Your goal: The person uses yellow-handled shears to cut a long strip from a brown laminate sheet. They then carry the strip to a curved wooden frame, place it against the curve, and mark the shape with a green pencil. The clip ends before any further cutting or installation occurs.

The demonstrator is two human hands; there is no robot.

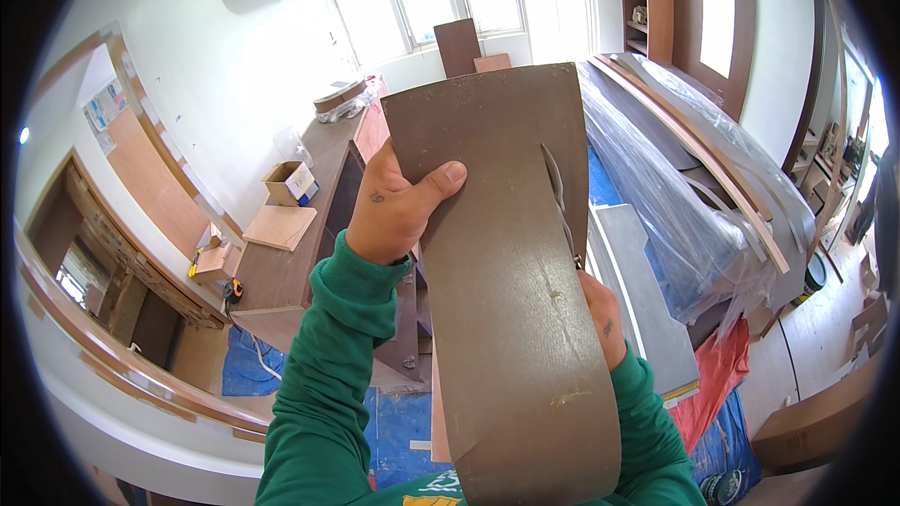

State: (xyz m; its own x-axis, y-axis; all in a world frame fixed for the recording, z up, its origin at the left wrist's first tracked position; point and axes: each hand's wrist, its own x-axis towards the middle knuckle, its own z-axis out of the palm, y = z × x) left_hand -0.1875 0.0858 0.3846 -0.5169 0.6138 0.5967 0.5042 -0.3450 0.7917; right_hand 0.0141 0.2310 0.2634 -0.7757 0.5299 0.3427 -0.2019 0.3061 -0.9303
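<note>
A long brown laminate sheet (511,300) hangs bent in front of me, with its lower end curling toward my body. My left hand (394,201) pinches its left edge, thumb flat on the face and fingers behind. A ragged split (555,183) runs down near the right edge, and the strip beside it stands slightly apart. At the split's lower end sits my right hand (605,319), mostly hidden behind the sheet. A small dark metallic bit shows by its fingertips; what tool it belongs to, if any, is concealed.
To the left stands a brown cabinet (281,272) bearing a small open box (291,183), a wood offcut (279,228) and a tape measure (233,290). Plastic-wrapped panels (656,169) with long wood strips lie on the right. Blue sheeting (398,431) covers floor below.
</note>
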